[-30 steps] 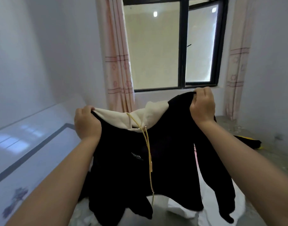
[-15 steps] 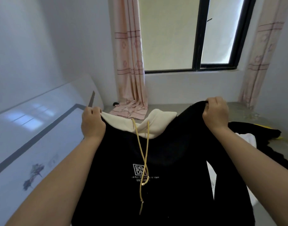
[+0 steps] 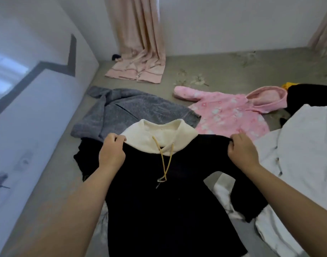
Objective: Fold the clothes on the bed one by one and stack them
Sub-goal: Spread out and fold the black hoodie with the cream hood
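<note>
A black hoodie (image 3: 159, 197) with a cream hood and a yellow drawstring lies spread front-up on the grey bed surface (image 3: 62, 182). My left hand (image 3: 111, 153) grips its left shoulder beside the hood. My right hand (image 3: 242, 153) grips the right shoulder seam. One black sleeve trails down to the right over white cloth. The hoodie's hem runs out of the bottom of the view.
A grey fleece garment (image 3: 125, 110) lies behind the hoodie, a pink hooded jacket (image 3: 231, 110) to its right. White garments (image 3: 303, 151) are heaped at right, with a black piece (image 3: 311, 97) behind. A pink curtain (image 3: 138, 52) pools at the far wall. A white wall borders the left.
Both hands brought the hoodie down from mid-air in front of the window onto the bed, keeping their grip on the shoulders. The view tilted down from the window to the bed.
</note>
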The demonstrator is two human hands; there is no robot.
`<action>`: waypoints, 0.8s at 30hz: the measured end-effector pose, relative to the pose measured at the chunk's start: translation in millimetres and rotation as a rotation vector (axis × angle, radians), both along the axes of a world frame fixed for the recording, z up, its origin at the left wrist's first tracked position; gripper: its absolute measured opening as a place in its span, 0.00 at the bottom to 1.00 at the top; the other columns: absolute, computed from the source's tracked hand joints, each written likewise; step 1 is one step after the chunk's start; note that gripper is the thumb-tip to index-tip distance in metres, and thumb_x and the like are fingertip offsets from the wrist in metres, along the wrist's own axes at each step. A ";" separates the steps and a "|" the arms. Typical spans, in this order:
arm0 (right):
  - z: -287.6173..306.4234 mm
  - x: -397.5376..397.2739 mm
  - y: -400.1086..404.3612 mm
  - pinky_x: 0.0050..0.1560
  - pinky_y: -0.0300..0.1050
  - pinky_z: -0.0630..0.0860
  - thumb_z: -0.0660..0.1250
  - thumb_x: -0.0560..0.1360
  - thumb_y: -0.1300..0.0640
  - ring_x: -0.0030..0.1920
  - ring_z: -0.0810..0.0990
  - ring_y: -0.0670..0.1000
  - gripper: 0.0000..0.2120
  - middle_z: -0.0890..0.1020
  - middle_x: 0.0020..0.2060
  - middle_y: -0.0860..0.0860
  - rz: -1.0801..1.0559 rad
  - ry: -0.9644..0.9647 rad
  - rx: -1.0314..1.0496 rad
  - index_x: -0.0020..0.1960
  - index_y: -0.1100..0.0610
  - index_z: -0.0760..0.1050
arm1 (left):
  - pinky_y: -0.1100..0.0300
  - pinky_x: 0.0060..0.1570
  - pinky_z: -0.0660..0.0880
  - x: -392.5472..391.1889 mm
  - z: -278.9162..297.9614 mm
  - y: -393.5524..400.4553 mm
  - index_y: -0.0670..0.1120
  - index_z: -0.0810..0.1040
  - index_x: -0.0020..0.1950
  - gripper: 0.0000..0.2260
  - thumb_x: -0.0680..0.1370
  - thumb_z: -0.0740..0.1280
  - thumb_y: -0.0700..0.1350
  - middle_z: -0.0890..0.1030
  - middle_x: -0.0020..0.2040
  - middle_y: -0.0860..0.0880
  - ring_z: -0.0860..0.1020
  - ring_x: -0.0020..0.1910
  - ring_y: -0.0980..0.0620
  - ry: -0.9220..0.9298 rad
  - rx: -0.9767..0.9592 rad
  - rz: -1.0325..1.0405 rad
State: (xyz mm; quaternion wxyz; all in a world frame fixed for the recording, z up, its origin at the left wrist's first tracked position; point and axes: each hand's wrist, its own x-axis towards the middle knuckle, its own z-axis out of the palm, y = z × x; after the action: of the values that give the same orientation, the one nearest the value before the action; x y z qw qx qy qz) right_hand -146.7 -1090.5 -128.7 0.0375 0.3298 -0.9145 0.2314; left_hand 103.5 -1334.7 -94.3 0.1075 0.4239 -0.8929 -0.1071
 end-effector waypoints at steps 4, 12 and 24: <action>-73.9 15.8 -15.2 0.47 0.45 0.70 0.56 0.76 0.64 0.55 0.76 0.58 0.05 0.76 0.55 0.58 0.079 -0.401 0.675 0.49 0.61 0.70 | 0.53 0.53 0.72 -14.9 -81.4 4.7 0.42 0.73 0.62 0.15 0.78 0.55 0.37 0.70 0.59 0.43 0.70 0.59 0.45 -0.524 0.181 -0.110; -146.0 26.6 -64.5 0.53 0.46 0.72 0.57 0.76 0.60 0.58 0.76 0.57 0.14 0.77 0.57 0.58 0.138 -0.497 0.884 0.58 0.63 0.73 | 0.53 0.56 0.66 -12.6 -158.7 5.9 0.43 0.71 0.62 0.18 0.77 0.60 0.52 0.74 0.59 0.42 0.73 0.58 0.42 -0.679 0.409 0.196; -122.5 -17.8 -176.3 0.42 0.47 0.62 0.62 0.76 0.55 0.49 0.76 0.58 0.12 0.78 0.44 0.62 0.111 -0.608 0.137 0.45 0.65 0.72 | 0.55 0.44 0.62 -51.0 -148.7 -74.5 0.43 0.66 0.35 0.11 0.78 0.59 0.41 0.68 0.36 0.47 0.73 0.45 0.41 -0.049 0.391 0.295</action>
State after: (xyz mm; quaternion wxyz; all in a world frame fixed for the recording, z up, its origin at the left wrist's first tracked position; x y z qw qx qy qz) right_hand -164.5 -1266.8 -251.2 -0.2728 0.2967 -0.8778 0.2588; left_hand 52.5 -1409.2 -243.0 0.0164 0.5650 -0.7859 -0.2507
